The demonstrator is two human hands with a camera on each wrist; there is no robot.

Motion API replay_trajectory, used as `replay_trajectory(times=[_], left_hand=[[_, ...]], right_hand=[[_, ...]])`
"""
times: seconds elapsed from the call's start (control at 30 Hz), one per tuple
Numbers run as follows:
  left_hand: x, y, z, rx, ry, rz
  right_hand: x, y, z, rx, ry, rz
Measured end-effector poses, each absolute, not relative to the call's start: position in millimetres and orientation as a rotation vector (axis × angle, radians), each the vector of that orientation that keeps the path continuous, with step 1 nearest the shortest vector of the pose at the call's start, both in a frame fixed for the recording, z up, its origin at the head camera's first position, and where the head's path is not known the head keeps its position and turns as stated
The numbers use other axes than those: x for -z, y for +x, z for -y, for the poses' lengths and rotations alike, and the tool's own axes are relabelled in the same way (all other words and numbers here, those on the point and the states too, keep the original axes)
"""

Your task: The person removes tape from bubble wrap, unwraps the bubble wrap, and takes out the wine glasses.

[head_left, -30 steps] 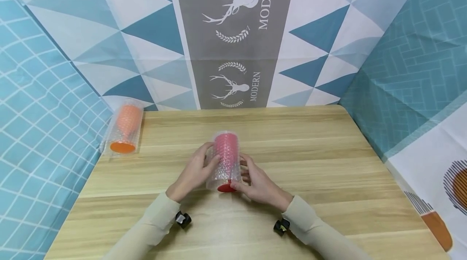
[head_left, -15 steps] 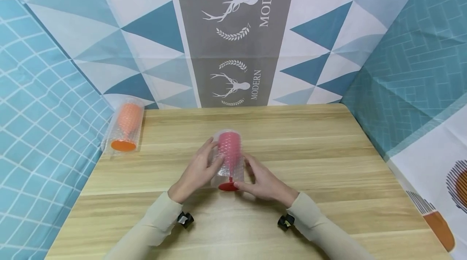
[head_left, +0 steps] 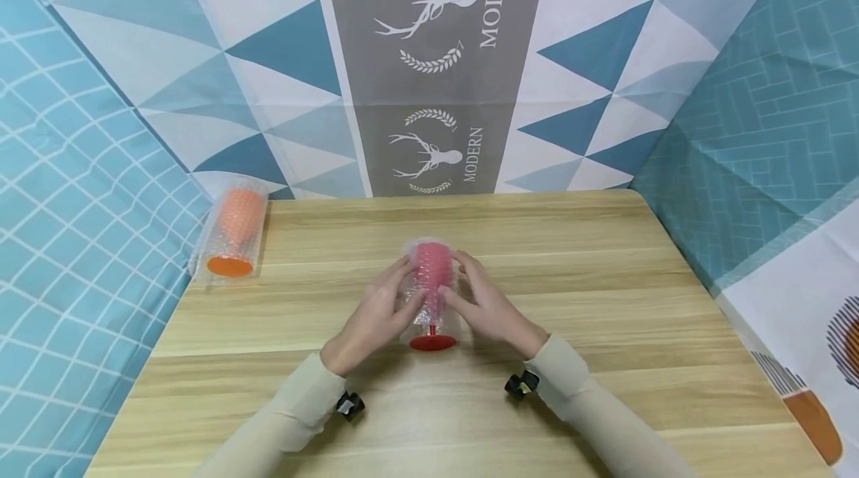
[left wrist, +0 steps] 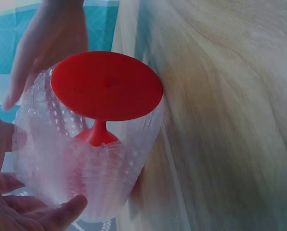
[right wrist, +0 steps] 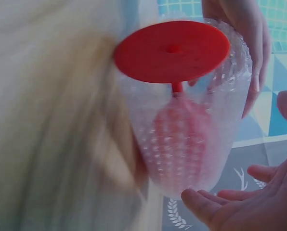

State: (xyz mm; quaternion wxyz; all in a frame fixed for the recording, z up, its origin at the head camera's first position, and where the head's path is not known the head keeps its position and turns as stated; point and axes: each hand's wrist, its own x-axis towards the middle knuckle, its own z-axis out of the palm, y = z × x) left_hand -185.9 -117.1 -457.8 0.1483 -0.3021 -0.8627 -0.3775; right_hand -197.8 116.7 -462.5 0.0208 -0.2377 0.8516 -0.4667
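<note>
A red goblet (head_left: 432, 342) lies on the table, its round foot turned toward me and its bowl rolled in clear bubble wrap (right wrist: 182, 154). My left hand (head_left: 376, 314) rests along the roll's left side, fingers extended and thumb laid over the top. On the other side, my right hand (head_left: 493, 314) has its fingertips at the far right edge and its thumb on or just above the wrap. Spread fingers of the right hand (right wrist: 259, 202) show in the right wrist view, not closed round the roll. The foot (left wrist: 107, 86) sticks out of the wrap.
Another goblet, orange (head_left: 230, 265) and also in bubble wrap, lies at the table's back left corner. The wooden table (head_left: 570, 269) is bordered by patterned cloth at the back (head_left: 282, 53), left and right.
The wrapped goblet has shifted slightly right, its foot now fully visible. My right hand has left the foot and moved up to the bowl; my left hand followed rightward.
</note>
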Motion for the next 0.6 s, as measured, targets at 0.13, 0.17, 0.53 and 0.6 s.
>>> replay_trajectory(times=[0.13, 0.17, 0.53, 0.6], left_hand=[[457.2, -185.7, 110.4, 1.006, -0.917, 2.421], [456.7, -185.6, 108.8, 0.988, -0.926, 2.414], [454.1, -180.8, 96.8, 0.965, -1.008, 2.386], [454.8, -180.2, 95.5, 0.978, -1.012, 2.382]], right_hand=[[459.2, -204.7, -113.0, 1.497, -0.724, -2.645], [458.5, -206.2, -111.9, 1.516, -0.717, -2.638], [449.0, -217.6, -104.8, 1.533, -0.530, -2.734], [449.0, -217.4, -103.6, 1.524, -0.533, -2.739]])
